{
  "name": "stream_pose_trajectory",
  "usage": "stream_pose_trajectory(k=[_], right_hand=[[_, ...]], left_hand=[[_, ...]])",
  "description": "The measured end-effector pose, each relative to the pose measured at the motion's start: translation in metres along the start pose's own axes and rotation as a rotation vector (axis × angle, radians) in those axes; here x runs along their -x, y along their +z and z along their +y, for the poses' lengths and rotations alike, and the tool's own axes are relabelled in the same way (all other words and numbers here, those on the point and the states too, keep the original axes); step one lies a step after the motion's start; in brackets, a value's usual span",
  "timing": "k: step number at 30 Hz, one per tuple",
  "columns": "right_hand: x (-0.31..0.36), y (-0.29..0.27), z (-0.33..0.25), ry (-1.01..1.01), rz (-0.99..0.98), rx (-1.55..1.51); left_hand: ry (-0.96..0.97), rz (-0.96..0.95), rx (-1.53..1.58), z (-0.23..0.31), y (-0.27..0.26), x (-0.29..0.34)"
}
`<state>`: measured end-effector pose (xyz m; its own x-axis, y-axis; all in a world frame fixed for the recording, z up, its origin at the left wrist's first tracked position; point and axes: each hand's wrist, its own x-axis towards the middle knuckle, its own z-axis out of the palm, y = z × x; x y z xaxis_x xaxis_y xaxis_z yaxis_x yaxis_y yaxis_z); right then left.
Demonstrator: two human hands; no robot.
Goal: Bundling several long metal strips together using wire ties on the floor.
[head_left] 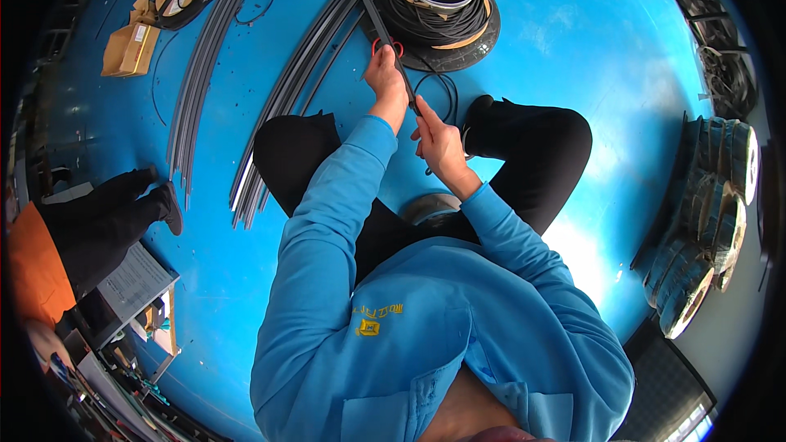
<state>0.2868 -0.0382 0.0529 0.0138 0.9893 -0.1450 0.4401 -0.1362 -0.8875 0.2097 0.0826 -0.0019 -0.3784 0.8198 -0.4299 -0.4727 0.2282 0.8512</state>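
My left hand [386, 82] is closed around a long, narrow dark strip [366, 2], which slants from the top of the view down toward me. At its near end my right hand [442, 147] is closed, thumb and forefinger against the strip's tip; the other fingers are curled. Whether something thin is also pinched there is too small to tell. Thin black cord [452, 94] loops down beside my right hand from a reel of black cord [434, 20] with a grey metal core. Red loop handles [398, 47], like those of scissors, show just beyond my left hand, partly hidden by the strip.
Bundles of long dark strips [214, 49] lie on the blue floor [573, 49] to my left. An open cardboard box [129, 51] stands at the far left. Wrapped reels [711, 213] are stacked at the right. A person in orange [37, 266] is at the left edge.
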Motion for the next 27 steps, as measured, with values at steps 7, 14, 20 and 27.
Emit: stream_pose_trajectory(k=[7, 14, 20, 27], right_hand=[[-0.011, 0.001, -0.003, -0.012, -0.011, -0.007], [-0.006, 0.0, 0.003, -0.037, 0.019, 0.019], [0.005, 0.002, -0.004, -0.018, 0.007, -0.037], [-0.012, 0.001, 0.001, -0.009, -0.021, 0.061]], left_hand=[[0.004, -0.009, 0.026, 0.001, -0.001, 0.002], [-0.028, 0.014, 0.026, 0.001, 0.002, 0.009], [0.005, -0.012, 0.047, 0.001, 0.0, -0.001], [0.062, 0.003, -0.07, -0.016, -0.005, -0.001]])
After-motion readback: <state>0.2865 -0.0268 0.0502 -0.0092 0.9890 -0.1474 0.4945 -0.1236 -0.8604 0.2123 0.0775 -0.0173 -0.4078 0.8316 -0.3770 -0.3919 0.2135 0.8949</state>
